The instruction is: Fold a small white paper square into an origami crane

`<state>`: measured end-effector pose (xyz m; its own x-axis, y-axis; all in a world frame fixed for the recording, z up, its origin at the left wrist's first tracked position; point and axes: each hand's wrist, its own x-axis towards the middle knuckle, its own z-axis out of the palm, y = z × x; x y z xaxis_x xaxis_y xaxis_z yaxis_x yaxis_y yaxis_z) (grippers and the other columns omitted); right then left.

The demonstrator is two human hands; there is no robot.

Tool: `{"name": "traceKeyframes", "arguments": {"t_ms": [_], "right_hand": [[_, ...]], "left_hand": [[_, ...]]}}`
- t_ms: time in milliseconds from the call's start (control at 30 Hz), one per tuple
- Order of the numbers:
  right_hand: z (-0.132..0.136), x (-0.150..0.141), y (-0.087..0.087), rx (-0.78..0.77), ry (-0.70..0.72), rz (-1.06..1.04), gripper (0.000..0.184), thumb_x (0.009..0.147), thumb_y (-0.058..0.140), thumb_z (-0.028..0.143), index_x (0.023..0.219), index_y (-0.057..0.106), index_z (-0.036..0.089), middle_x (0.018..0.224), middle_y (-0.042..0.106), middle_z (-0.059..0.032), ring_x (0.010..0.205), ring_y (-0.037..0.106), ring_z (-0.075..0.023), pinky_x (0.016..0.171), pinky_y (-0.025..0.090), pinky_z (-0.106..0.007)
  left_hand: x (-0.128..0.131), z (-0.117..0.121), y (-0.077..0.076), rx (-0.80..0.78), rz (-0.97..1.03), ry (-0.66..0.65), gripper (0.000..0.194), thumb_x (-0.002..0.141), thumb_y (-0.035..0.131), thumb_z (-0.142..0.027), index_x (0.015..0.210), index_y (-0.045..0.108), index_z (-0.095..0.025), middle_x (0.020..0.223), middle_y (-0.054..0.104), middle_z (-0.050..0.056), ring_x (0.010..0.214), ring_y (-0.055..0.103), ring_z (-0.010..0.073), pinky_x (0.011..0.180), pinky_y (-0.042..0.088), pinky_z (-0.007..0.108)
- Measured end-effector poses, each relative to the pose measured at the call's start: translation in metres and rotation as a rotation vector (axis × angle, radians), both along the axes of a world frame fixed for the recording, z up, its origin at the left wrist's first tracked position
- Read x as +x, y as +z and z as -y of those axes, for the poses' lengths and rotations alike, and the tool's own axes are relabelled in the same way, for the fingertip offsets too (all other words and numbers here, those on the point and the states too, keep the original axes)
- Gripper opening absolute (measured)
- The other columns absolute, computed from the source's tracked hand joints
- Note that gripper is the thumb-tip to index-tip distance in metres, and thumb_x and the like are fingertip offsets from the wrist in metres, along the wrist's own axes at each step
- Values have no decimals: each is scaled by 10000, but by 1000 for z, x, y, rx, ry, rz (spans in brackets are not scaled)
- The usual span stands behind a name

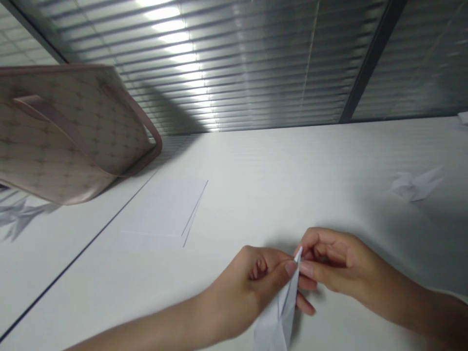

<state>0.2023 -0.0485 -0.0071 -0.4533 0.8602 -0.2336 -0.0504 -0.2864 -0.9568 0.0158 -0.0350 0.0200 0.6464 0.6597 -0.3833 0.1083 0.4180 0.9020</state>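
Between my hands, low in the head view, is a folded piece of white paper (281,321) with a narrow pointed tip. Pinching it just below the tip from the left is my left hand (258,285), thumb on the near side. My right hand (331,261) closes its thumb and fingers on the tip from the right, some lower fingers reaching behind the paper. The paper's lower part widens and runs out of the frame at the bottom.
Flat white paper sheets (164,209) lie on the white table (263,180). A folded paper figure (415,185) rests at right. More folded paper (22,214) sits at far left by a beige-pink handbag (84,131). Window blinds (256,63) rise behind; a dark seam crosses the table.
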Motion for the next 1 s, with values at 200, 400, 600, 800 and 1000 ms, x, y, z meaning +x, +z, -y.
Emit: {"name": "traceKeyframes", "arguments": {"t_ms": [200, 400, 600, 800, 1000], "right_hand": [[1, -1, -5, -15, -24, -42, 187, 823, 637, 324, 800, 523, 177, 666, 535, 36, 602, 539, -92, 565, 381, -247], [1, -2, -3, -23, -48, -68, 181, 810, 656, 307, 787, 545, 166, 644, 564, 32, 591, 551, -93, 564, 394, -247], [2, -4, -5, -46, -44, -133, 199, 795, 668, 322, 764, 540, 172, 616, 566, 36, 577, 568, -110, 586, 444, -277], [0, -2, 0, 24, -25, -24, 173, 821, 636, 310, 757, 568, 164, 636, 572, 27, 602, 579, -104, 589, 429, -258], [1, -1, 1, 45, -16, -40, 221, 839, 613, 337, 718, 566, 158, 630, 582, 17, 577, 587, -100, 571, 440, -251]], "left_hand": [[2, 1, 0, 93, -24, -44, 367, 931, 483, -354, 974, 711, -69, 875, 746, 140, 783, 679, 167, 776, 477, 248], [2, 0, -2, -25, 0, -19, 322, 866, 587, -377, 970, 732, -108, 884, 746, 119, 769, 670, 173, 761, 488, 269], [3, 0, -6, -130, 33, 28, 327, 830, 631, -394, 938, 744, -107, 841, 734, 114, 746, 648, 166, 768, 493, 289], [1, 2, -4, -105, -4, 36, 356, 843, 608, -414, 944, 741, -99, 843, 740, 126, 748, 662, 163, 774, 494, 284], [-2, 2, -5, -64, -10, 28, 332, 857, 601, -365, 925, 744, -73, 855, 743, 157, 726, 671, 176, 753, 510, 296]]}}
